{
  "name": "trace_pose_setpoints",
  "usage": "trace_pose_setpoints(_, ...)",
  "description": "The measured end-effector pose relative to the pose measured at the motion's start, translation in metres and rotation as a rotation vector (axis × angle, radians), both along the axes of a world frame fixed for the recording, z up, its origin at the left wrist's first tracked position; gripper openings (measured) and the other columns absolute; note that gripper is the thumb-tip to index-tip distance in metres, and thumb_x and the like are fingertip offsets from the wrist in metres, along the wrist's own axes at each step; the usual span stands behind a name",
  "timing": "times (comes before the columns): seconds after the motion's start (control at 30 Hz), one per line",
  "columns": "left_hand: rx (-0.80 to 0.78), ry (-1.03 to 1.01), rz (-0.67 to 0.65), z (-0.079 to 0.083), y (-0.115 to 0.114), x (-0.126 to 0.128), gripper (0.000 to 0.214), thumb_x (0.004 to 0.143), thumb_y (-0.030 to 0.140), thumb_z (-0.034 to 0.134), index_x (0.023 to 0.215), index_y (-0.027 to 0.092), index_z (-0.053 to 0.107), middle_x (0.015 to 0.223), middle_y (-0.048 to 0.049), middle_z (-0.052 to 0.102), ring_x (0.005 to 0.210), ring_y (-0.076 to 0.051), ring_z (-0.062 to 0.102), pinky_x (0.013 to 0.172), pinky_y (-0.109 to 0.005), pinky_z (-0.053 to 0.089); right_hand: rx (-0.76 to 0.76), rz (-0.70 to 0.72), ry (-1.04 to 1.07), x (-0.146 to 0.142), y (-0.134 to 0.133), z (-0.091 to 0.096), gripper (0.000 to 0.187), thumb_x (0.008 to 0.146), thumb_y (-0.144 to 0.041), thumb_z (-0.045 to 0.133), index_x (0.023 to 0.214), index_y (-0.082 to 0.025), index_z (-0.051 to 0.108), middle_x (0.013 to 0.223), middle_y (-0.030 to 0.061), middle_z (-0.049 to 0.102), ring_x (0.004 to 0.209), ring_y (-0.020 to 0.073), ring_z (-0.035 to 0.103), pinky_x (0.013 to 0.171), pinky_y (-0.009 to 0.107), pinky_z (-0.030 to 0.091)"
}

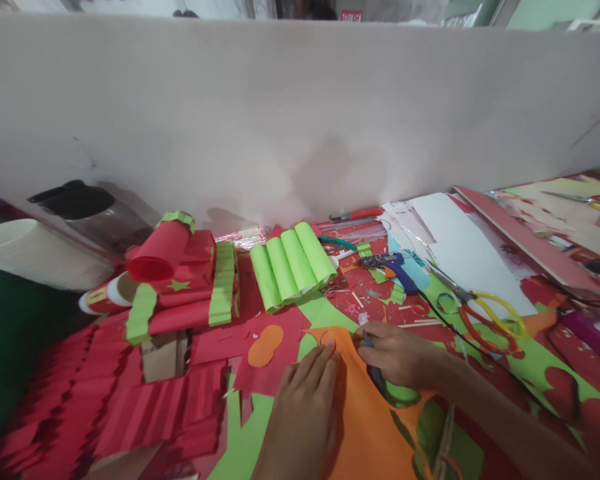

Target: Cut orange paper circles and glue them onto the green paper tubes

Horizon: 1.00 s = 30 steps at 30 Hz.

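Note:
My left hand (305, 407) lies flat on an orange paper sheet (367, 433), its fingers stretched toward the sheet's far edge. A faint curved outline shows near those fingertips. Close on the right, my right hand (393, 353) is closed around a dark pen-like tool (374, 363), whose tip is hard to make out at the sheet's upper edge. Left of my hands, an orange double-round cutout (265, 346) rests on red paper (285, 327). Beneath the orange sheet, green paper (247, 440) shows.
A red and green paper tank (180, 287) stands left, near pleated red paper (145, 413). Joined green paper rolls (293, 267) lie behind my hands. To the right are a blue glue gun (400, 270), its cord, and scissors (480, 313). A pale partition (260, 120) borders the back.

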<state>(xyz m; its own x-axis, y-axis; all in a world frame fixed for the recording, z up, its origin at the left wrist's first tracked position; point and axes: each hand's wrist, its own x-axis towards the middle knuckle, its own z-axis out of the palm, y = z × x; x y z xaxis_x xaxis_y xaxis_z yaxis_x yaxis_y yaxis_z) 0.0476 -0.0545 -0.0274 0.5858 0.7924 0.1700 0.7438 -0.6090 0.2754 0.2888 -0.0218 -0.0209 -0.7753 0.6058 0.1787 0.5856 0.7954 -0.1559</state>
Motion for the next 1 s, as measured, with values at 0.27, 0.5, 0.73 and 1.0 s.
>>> trace_pose_setpoints(0.27, -0.023, -0.044, 0.03, 0.003, -0.001, 0.001, 0.043, 0.087, 0.012, 0.049, 0.127, 0.022, 0.062, 0.143, -0.0048, 0.06, 0.128, -0.025, 0.057, 0.096, -0.04, 0.051, -0.121, -0.101, 0.025, -0.008, -0.005, 0.011, 0.024, 0.094, -0.006, 0.042, 0.089, -0.018, 0.061, 0.084, 0.0073, 0.062, 0.082, 0.0207, 0.052, 0.071, 0.03, 0.041)
trace_pose_setpoints(0.5, 0.006, -0.047, 0.022, 0.0, -0.001, 0.001, 0.044, 0.088, 0.013, 0.049, 0.13, 0.023, 0.059, 0.142, -0.0049, 0.06, 0.128, -0.024, 0.056, 0.097, -0.039, 0.05, -0.336, -0.322, 0.07, -0.026, -0.005, 0.006, 0.021, 0.077, -0.004, 0.049, 0.091, -0.019, 0.053, 0.086, 0.0055, 0.057, 0.077, 0.0204, 0.049, 0.067, 0.029, 0.036)
trace_pose_setpoints(0.73, 0.007, -0.046, 0.051, 0.009, 0.0, 0.007, 0.04, 0.094, 0.016, 0.046, 0.131, 0.025, 0.058, 0.136, -0.004, 0.064, 0.122, -0.023, 0.058, 0.093, -0.037, 0.049, -0.214, -0.761, 0.273, 0.038, 0.011, 0.04, 0.014, 0.089, -0.01, 0.042, 0.091, -0.023, 0.049, 0.084, 0.0045, 0.061, 0.075, 0.0205, 0.055, 0.072, 0.032, 0.042)
trace_pose_setpoints(1.0, 0.03, -0.042, 0.04, 0.013, 0.002, 0.009, 0.039, 0.094, 0.017, 0.046, 0.13, 0.024, 0.06, 0.136, -0.0062, 0.064, 0.117, -0.023, 0.059, 0.09, -0.036, 0.048, -0.682, -0.587, 0.75, 0.009, 0.009, 0.067, 0.04, 0.102, -0.054, 0.035, 0.12, -0.022, 0.053, 0.093, 0.0074, 0.069, 0.071, 0.0182, 0.06, 0.063, 0.028, 0.048)
